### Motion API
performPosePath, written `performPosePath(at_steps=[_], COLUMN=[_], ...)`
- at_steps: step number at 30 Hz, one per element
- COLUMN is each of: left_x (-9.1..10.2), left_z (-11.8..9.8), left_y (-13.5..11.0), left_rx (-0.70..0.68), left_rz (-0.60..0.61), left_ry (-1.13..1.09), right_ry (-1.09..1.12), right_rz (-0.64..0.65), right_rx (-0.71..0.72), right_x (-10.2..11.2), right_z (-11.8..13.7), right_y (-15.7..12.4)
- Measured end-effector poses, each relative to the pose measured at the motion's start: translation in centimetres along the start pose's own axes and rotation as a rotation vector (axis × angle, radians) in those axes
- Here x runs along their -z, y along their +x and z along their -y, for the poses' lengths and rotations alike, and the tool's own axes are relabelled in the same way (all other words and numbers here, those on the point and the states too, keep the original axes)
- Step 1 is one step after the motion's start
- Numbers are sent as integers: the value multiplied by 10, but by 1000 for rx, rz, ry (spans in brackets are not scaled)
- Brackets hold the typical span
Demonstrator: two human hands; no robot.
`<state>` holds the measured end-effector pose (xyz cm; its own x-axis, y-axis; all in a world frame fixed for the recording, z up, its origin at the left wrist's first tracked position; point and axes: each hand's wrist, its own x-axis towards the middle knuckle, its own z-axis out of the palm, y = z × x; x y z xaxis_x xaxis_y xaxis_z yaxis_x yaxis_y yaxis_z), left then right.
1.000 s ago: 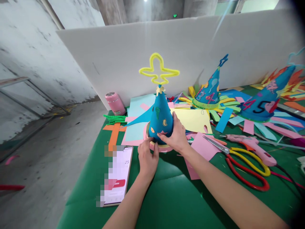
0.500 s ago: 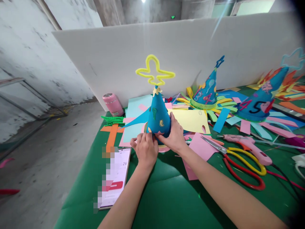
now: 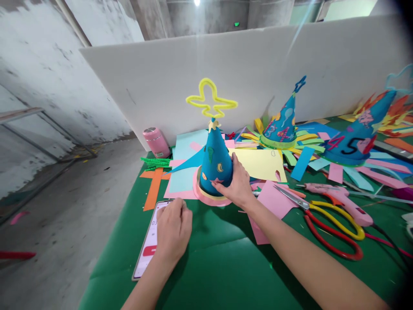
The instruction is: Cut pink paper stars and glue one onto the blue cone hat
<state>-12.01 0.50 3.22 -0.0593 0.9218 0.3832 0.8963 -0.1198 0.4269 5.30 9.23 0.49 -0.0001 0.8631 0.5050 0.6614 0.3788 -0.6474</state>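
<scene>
A blue paper party hat [image 3: 214, 159] stands upright on the table, with small cut-paper shapes stuck on its side and a pink-and-yellow brim [image 3: 201, 198]. Atop it is a yellow pipe-cleaner shape [image 3: 211, 102]. My right hand [image 3: 238, 183] grips the hat's right side, its thumb pressing a small pink star [image 3: 217, 181] low on the front. Apart from the hat, my left hand [image 3: 174, 228] hovers over the right edge of a phone [image 3: 146, 258], partly covering its screen. Its fingers are curled in, and I see nothing in them; the fingertips are mostly hidden.
Scissors [image 3: 318, 215] and a pink glue gun [image 3: 342, 200] lie at right near pink paper [image 3: 274, 200]. Two decorated hats [image 3: 280, 122] [image 3: 358, 133] stand behind. A pink flask [image 3: 156, 142], green pipe cleaners [image 3: 156, 163] and orange strips [image 3: 153, 189] lie left. A white board [image 3: 209, 56] rises behind.
My left hand has let go of the hat's front and moved left and toward me, over the phone. The right hand keeps its hold; the brim shows more fully. The view has shifted slightly.
</scene>
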Motion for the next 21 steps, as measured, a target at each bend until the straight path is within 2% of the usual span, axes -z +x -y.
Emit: performPosePath(at_steps=[3,5,7,10,13,15,17,19,20,21], left_x=[12,17,19,16,8,0,-8,-15,-18,-20], left_z=[-5,-10,-17,-29,-45,-58,-72,-86,-93,-101], left_y=[-20,-34,-46,-58,-61,-58,-56,-56,-57,-59], left_rx=[85,140,192,262,358,457,568,774,890,963], left_rz=[64,171,224,250,280,347,371,377,347,380], left_ry=[-200,-392,-565,-801,-982,-1022,-1178,-1331,-1397,-1471], right_ry=[12,12,8,55,196,248,241,193,157,122], right_rz=[11,31,28,-23,-50,7,157,255,280,303], right_rx=[13,20,28,42,41,63,185,356,391,409], right_x=[-1,1,7,27,53,66,73,76,76,77], right_z=[-2,-4,-5,3,23,38,48,51,48,44], right_y=[0,0,-2,-14,-44,-69,-93,-109,-113,-115])
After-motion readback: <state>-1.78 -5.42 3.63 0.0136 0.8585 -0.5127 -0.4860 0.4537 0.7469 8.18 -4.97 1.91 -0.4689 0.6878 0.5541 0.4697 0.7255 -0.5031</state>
